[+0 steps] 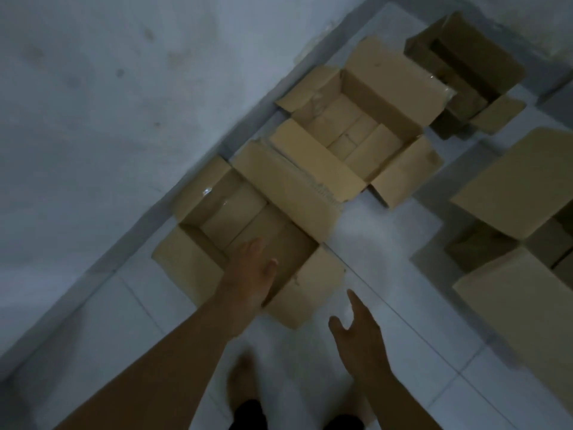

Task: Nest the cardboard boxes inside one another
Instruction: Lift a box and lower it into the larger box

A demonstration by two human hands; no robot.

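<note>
Reaching down over a pale tiled floor [366, 243], the person's left hand [252, 273] is stretched out flat, fingers together and empty, over the near rim of an open cardboard box [235, 225]. I cannot tell whether it touches the rim. The right hand [356, 330] hovers lower, above bare tile, fingers loosely spread and thumb out, pinching nothing.

That nearest box is plain brown corrugated board, rectangular, with all four flaps folded outward; it sits against the edge of the floor where the wall [108, 103] begins. Its inner bottom shows taped seams, and a strip of glossy tape catches light on the far flap. Its right-hand flap is torn along one edge, the fluted core showing.

Just beyond it along the same wall edge stands a second open box [356, 125], larger, flaps splayed, its near flap overlapping the first box's torn flap. Farther on, in the floor's far corner, is a darker brown box [465, 69], narrower, also open.

At the right edge of the view lies another big box [524, 193], only partly in frame, with broad smooth flaps open and a shadowed interior.

The wall is rough, bluish-grey plaster with faint stains. A bare foot [245, 377] appears blurred on the tile below the hands.
</note>
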